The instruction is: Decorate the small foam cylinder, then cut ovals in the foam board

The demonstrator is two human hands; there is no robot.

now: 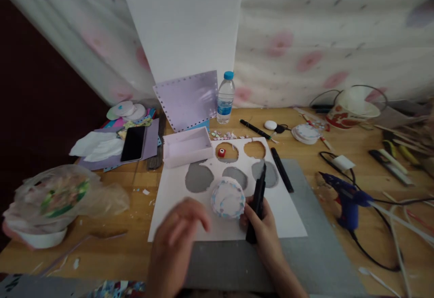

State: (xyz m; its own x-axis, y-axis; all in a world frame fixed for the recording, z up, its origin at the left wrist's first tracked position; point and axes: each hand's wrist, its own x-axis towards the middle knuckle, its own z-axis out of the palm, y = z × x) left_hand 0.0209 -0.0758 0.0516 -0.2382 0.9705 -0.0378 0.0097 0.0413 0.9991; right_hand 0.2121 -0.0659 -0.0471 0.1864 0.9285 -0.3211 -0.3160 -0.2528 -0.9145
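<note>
Head view, only one. Right hand (267,224) gripping a slim black tool (259,194), pointed end up and away; its fingertips also meet the edge of the round white disc (228,199). Left hand (181,228) blurred, fingers loosely curled just beside the disc, no object seen in its grasp. Disc is above the near-middle part of the white sheet (217,230); cannot tell whether it rests there.

Progress, judged by eye: sheet shows five rounded openings. Disc has bluish trim round its rim and a curved line inside, the rest pale. Similar trimmed discs (306,134) stacked at far right. Plainer discs (127,110) on the left pile, apparently unworked.

Around: grey mat (315,221) beneath, on wooden surface (135,207). Pale box (187,149) overlaps the sheet's far left corner; small red item (221,152) inside one opening; black marker (282,170) along the right edge. These crowd the sheet. Blue glue gun (349,203) and cord well right; phone (133,143), bagged bowl (42,237) left; bottle (225,99) behind.
</note>
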